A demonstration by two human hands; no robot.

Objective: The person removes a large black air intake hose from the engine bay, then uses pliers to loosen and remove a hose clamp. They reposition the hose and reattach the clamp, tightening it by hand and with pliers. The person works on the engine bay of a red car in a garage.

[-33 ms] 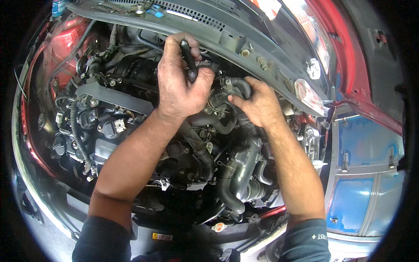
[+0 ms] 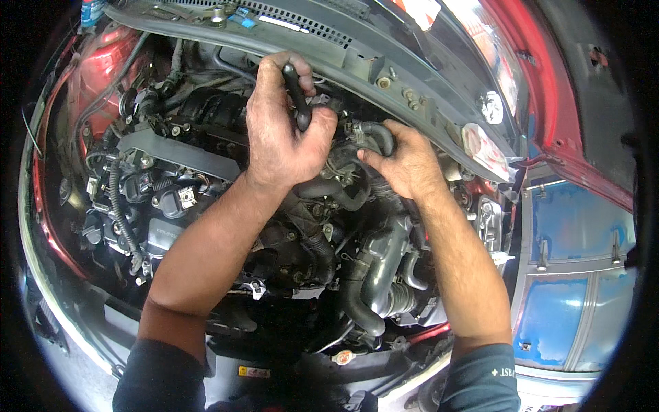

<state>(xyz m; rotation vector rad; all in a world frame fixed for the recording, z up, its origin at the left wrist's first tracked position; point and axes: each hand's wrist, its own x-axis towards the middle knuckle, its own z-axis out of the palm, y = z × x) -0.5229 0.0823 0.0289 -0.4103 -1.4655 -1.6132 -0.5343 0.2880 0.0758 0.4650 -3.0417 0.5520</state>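
My left hand [image 2: 281, 130] is closed around a tool with a dark rounded handle [image 2: 297, 96], high over the back of the engine. The tool's working end is hidden behind the hand. To its right, my right hand [image 2: 410, 163] curls around a bent black rubber hose [image 2: 379, 135], the thumb pointing left across it. The right fingertips are out of sight behind the hose. Between the two hands lie hose ends and small metal fittings [image 2: 350, 128]. Below them, another black hose [image 2: 322, 189] curves across the engine.
A dark plastic cover strip [image 2: 180, 156] and wiring lie left of my left arm. A large grey pipe [image 2: 379, 268] runs between my forearms. Loose small parts and a white pen-like stick [image 2: 283, 25] rest on the cowl. A red-white radiator cap [image 2: 344, 357] is at the front.
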